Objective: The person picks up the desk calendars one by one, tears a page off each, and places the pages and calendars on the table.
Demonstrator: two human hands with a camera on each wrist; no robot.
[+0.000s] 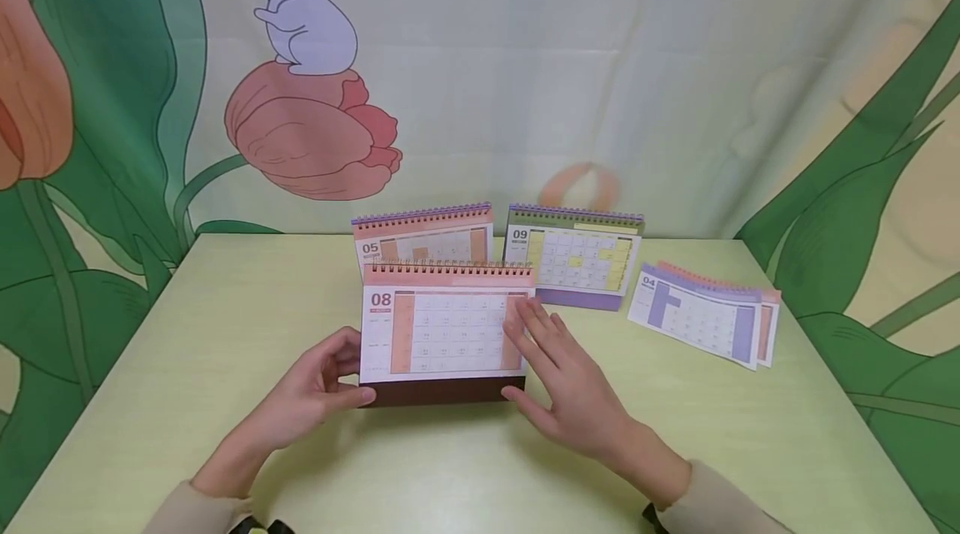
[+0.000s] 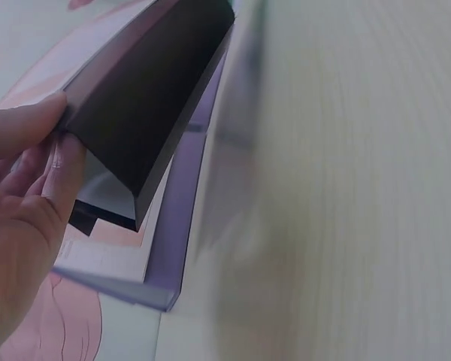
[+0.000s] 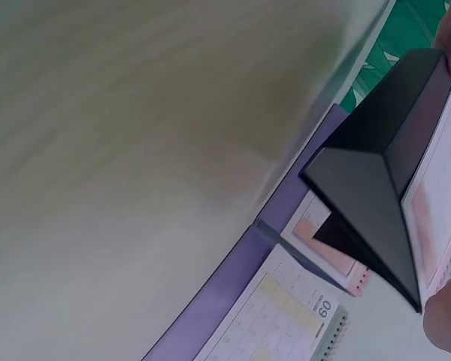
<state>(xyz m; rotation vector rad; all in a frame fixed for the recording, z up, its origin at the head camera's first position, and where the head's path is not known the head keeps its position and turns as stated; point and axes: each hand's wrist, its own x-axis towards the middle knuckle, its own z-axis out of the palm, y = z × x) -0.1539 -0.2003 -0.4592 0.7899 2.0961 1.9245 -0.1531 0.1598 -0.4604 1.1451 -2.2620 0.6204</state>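
Observation:
A spiral-bound desk calendar [image 1: 459,334] with a pink 08 page and a dark base is held up in front of me. My left hand [image 1: 303,392] grips its lower left corner, thumb in front and the other fingers behind. Across the right side of the page, my right hand [image 1: 573,388] lies with fairly straight fingers, their tips on the page's right edge. The left wrist view shows the calendar's dark base [image 2: 146,98] from below, with the left thumb and fingers [image 2: 65,162] pinching its end. From the right wrist, the base's open triangular end [image 3: 353,180] shows.
Behind stand two more desk calendars, a pink 05 one [image 1: 427,234] partly hidden and a green-topped 09 one [image 1: 573,255] on a purple base. Loose calendar sheets [image 1: 697,309], the top one marked 04, lie at the right of the table [image 1: 225,301]. A printed curtain hangs behind.

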